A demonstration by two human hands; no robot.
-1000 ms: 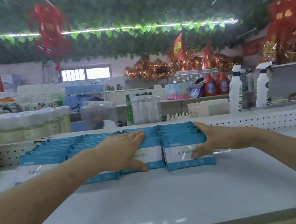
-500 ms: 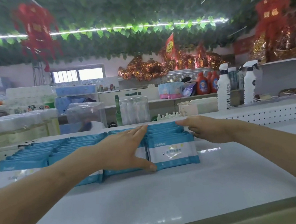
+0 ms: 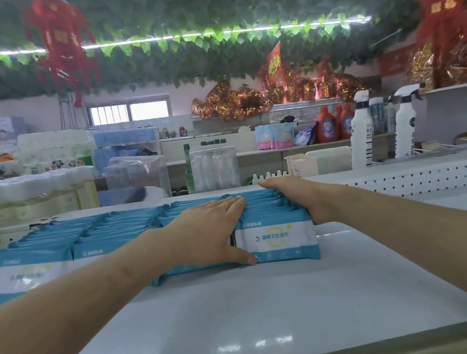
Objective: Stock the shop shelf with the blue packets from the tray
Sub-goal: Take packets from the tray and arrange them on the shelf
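Head view: our left hand (image 3: 206, 235) and right hand (image 3: 297, 197), fingers straight, press blue packets (image 3: 278, 240), white-fronted, in upright rows on shelf (image 3: 246, 311).

the packets (image 3: 276, 240) under my left hand (image 3: 204, 235) are sky blue, each with a white band bearing a yellow ring and dark lettering. beneath them the shelf (image 3: 246, 311) is pale grey. behind them the back panel (image 3: 408, 181) is white, dotted with holes, and further behind stand white spray bottles (image 3: 359, 133) and red jugs (image 3: 326, 128).
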